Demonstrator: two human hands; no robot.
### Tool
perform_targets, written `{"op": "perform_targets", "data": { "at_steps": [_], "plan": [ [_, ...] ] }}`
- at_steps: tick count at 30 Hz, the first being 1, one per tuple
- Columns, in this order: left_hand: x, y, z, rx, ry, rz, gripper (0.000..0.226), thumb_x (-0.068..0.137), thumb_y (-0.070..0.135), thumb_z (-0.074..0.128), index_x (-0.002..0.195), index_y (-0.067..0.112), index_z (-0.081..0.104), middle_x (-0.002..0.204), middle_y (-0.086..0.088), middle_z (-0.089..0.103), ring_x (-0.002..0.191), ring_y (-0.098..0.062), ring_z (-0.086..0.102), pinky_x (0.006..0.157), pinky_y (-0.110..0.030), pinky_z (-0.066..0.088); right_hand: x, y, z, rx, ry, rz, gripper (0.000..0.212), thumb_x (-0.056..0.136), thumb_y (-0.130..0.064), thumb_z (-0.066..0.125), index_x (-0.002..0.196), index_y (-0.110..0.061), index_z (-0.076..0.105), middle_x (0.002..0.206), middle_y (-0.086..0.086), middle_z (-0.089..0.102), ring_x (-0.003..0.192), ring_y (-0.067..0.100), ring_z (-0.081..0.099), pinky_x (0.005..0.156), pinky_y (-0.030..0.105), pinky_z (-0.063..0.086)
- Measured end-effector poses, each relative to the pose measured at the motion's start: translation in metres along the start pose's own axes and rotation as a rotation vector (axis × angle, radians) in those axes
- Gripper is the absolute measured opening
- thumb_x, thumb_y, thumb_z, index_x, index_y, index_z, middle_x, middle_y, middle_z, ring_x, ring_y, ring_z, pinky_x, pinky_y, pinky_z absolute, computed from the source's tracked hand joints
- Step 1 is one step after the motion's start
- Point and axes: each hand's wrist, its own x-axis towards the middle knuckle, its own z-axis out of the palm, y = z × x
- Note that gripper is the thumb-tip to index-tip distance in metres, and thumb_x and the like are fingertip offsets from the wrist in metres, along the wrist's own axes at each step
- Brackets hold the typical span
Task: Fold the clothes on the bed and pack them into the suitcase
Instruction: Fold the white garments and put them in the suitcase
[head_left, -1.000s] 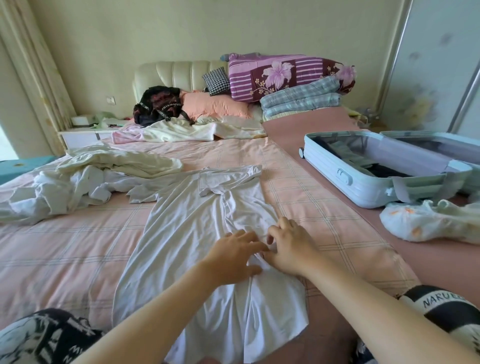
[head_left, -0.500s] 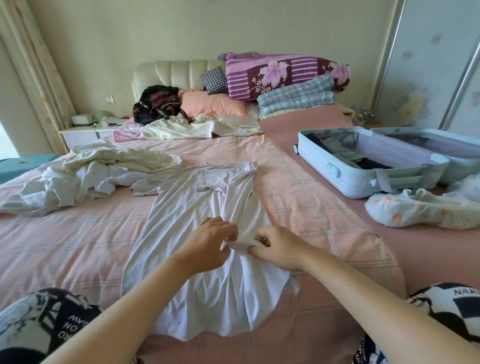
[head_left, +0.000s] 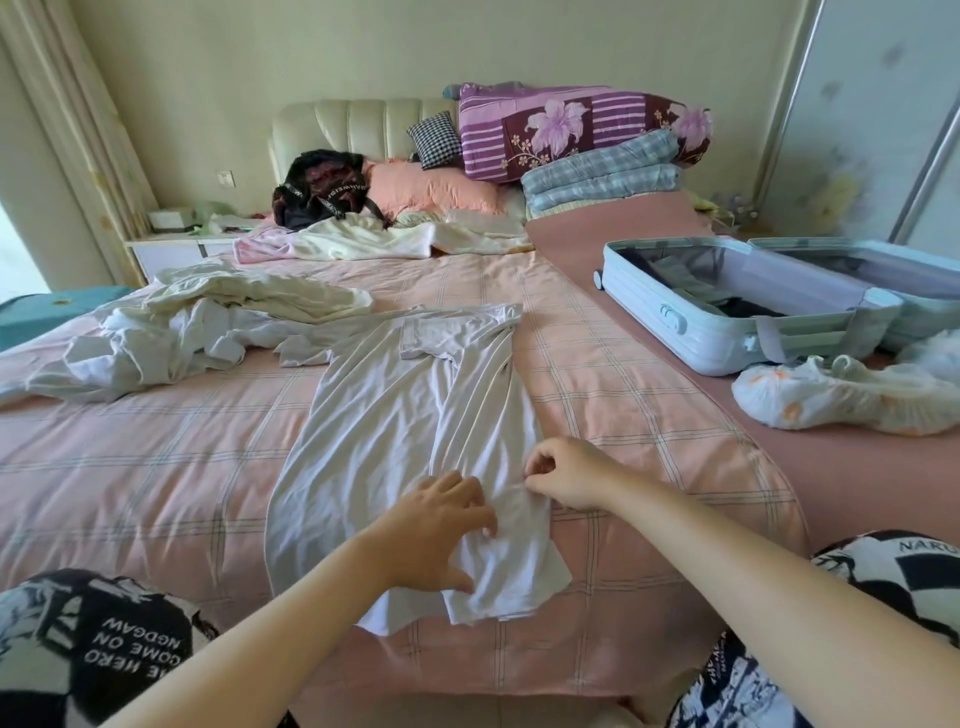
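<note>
Pink bed (head_left: 156, 467) carries a half-folded pale garment (head_left: 374, 431): left hand (head_left: 441, 535) presses it flat, right hand (head_left: 569, 473) pinches it; unfolded heap (head_left: 171, 332) waits, suitcase (head_left: 701, 332) partly packed.

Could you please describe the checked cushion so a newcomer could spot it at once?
Start at the cream headboard. Before it, left of the purple floral quilt and above the peach pillow, the small cushion alone bears a black-and-white check.

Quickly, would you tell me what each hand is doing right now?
Left hand: open, pressing the white garment.
Right hand: pinching the garment's folded edge.
</note>
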Motion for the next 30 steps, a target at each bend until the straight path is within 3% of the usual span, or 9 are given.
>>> {"op": "perform_targets", "data": {
  "at_steps": [3, 5, 9, 12, 17, 21, 24, 27, 30],
  "plan": [
    [0.007, -0.001, -0.006, -0.158, -0.089, -0.076, 0.015, 0.082, 0.029, 0.072, 0.096, 0.030, 0.068, 0.098, 0.009, 0.060, 0.094, -0.011, 0.055, 0.077, -0.027, 0.048, -0.004, 0.003, 0.005, -0.169, -0.001, -0.042, 0.037, 0.084, -0.041, 0.074, 0.119, -0.035, 0.063, 0.101, -0.011, 0.061, 0.090, 0.009, 0.059, 0.076, 0.025, 0.044],
    [0.012, -0.002, -0.022, -0.200, -0.267, -0.218, 0.014, 0.086, 0.026, 0.071, 0.099, 0.029, 0.072, 0.097, 0.010, 0.064, 0.090, -0.009, 0.057, 0.071, -0.020, 0.043, -0.002, -0.004, 0.004, -0.300, -0.089, -0.055, 0.047, 0.085, -0.043, 0.073, 0.130, -0.033, 0.063, 0.113, -0.010, 0.062, 0.103, 0.011, 0.059, 0.083, 0.024, 0.042],
    [0.027, -0.019, -0.054, -0.316, -0.548, -0.268, 0.015, 0.087, 0.029, 0.070, 0.101, 0.026, 0.074, 0.092, 0.009, 0.073, 0.080, -0.011, 0.065, 0.074, -0.019, 0.047, 0.018, -0.016, -0.013, -0.293, -0.158, -0.038, 0.023, 0.086, -0.040, 0.068, 0.104, -0.029, 0.077, 0.107, -0.014, 0.071, 0.097, 0.009, 0.064, 0.088, 0.028, 0.052],
    [0.057, -0.046, -0.071, -0.559, -0.362, -0.336, 0.009, 0.092, 0.026, 0.064, 0.090, 0.022, 0.072, 0.079, 0.008, 0.072, 0.073, -0.014, 0.070, 0.069, -0.018, 0.050, 0.046, -0.025, -0.024, -0.367, -0.054, -0.081, 0.019, 0.088, -0.036, 0.061, 0.096, -0.026, 0.075, 0.102, -0.009, 0.071, 0.097, 0.015, 0.065, 0.087, 0.032, 0.053],
    [0.122, -0.119, -0.064, -0.292, 0.088, -0.487, 0.018, 0.093, 0.021, 0.055, 0.095, 0.030, 0.070, 0.099, 0.007, 0.067, 0.092, -0.016, 0.063, 0.085, -0.032, 0.052, 0.104, -0.034, -0.036, -0.398, 0.031, -0.140, 0.020, 0.093, -0.032, 0.057, 0.111, -0.031, 0.067, 0.124, -0.002, 0.061, 0.115, 0.022, 0.059, 0.096, 0.034, 0.047],
    [0.159, -0.176, -0.044, -0.148, 0.027, -0.535, 0.049, 0.090, 0.000, 0.045, 0.124, 0.030, 0.063, 0.130, 0.000, 0.059, 0.120, -0.023, 0.055, 0.100, -0.040, 0.046, 0.159, -0.029, -0.038, -0.427, 0.007, -0.079, 0.044, 0.092, -0.029, 0.051, 0.136, -0.032, 0.054, 0.143, -0.001, 0.051, 0.127, 0.027, 0.052, 0.105, 0.037, 0.043],
    [0.184, -0.204, -0.027, -0.064, -0.036, -0.424, 0.058, 0.092, 0.006, 0.059, 0.144, 0.031, 0.047, 0.143, -0.001, 0.048, 0.131, -0.024, 0.046, 0.109, -0.041, 0.039, 0.193, -0.023, -0.041, -0.406, 0.025, -0.075, 0.057, 0.094, -0.031, 0.051, 0.150, -0.027, 0.040, 0.156, -0.001, 0.040, 0.139, 0.026, 0.042, 0.112, 0.036, 0.036],
    [0.197, -0.229, -0.019, 0.039, -0.069, -0.359, 0.049, 0.094, 0.001, 0.048, 0.132, 0.029, 0.060, 0.126, -0.002, 0.057, 0.118, -0.025, 0.055, 0.097, -0.036, 0.046, 0.219, -0.016, -0.039, -0.389, -0.005, -0.126, 0.063, 0.098, -0.038, 0.049, 0.156, -0.024, 0.030, 0.164, -0.002, 0.028, 0.149, 0.020, 0.029, 0.119, 0.034, 0.026],
    [0.194, -0.263, -0.028, 0.179, -0.040, -0.443, 0.034, 0.098, 0.004, 0.046, 0.117, 0.019, 0.069, 0.122, -0.003, 0.058, 0.118, -0.023, 0.056, 0.095, -0.030, 0.046, 0.245, -0.003, -0.035, -0.420, -0.088, -0.099, 0.068, 0.098, -0.054, 0.045, 0.158, -0.029, 0.025, 0.166, -0.002, 0.020, 0.152, 0.019, 0.020, 0.123, 0.037, 0.018]
  ]
}}
